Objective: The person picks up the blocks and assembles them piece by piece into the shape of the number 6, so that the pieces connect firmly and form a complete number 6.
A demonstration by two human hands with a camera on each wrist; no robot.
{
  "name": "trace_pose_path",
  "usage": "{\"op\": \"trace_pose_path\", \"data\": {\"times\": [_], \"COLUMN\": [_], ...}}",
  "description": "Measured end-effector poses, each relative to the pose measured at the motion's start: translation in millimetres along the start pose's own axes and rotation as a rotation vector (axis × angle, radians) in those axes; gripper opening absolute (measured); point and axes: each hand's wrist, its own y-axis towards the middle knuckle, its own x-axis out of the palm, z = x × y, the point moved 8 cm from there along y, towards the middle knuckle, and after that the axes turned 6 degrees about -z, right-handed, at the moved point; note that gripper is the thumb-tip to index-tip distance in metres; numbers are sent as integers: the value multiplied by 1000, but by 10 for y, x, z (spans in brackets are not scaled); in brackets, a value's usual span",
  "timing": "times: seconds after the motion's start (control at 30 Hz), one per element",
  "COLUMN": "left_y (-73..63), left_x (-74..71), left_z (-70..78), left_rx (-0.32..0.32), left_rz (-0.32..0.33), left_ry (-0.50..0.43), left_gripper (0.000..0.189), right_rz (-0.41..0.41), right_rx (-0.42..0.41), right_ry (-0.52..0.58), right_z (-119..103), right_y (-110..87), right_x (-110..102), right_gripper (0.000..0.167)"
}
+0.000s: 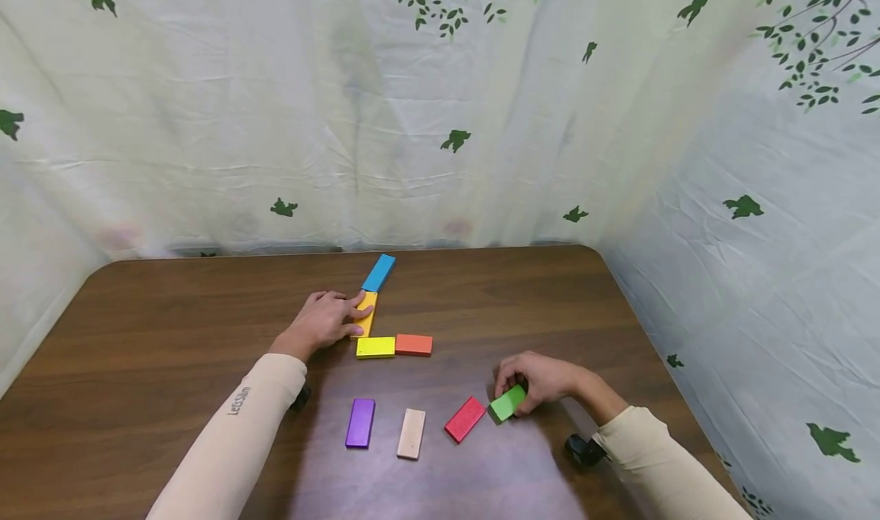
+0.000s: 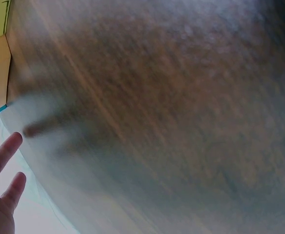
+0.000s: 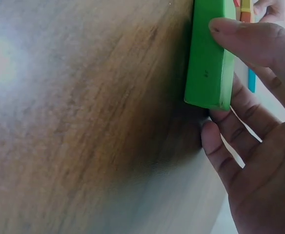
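My left hand (image 1: 326, 321) reaches over an orange-yellow block (image 1: 369, 306), its thumb and fingertips touching the block. In the left wrist view the outer fingers (image 2: 6, 151) are spread apart above the table. A blue block (image 1: 379, 272) lies end to end beyond that block. At its near end are a yellow block (image 1: 375, 347) and an orange-red block (image 1: 414, 344), joined end to end. My right hand (image 1: 543, 382) pinches a green block (image 1: 507, 404) between thumb and fingers, close to the table. In the right wrist view the thumb presses the green block's (image 3: 207, 73) side.
A red block (image 1: 464, 419) lies slanted just left of the green one. Farther left are a plain wood block (image 1: 411, 434) and a purple block (image 1: 360, 423). The wooden table (image 1: 172, 337) ends at a white curtain (image 1: 412, 176) with green leaf and bird prints.
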Motion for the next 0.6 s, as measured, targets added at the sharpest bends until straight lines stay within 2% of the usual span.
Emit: {"op": "trace_pose_path", "data": {"times": [0.6], "left_y": [0], "left_x": [-9], "left_z": [2], "left_rx": [-4], "left_rz": [-3], "left_ry": [-13], "left_gripper": [51], "right_rz": [67], "right_rx": [-16], "right_ry": [-38], "right_z": [-10], "right_y": [254], "right_x": [-127], "right_gripper": [29]}}
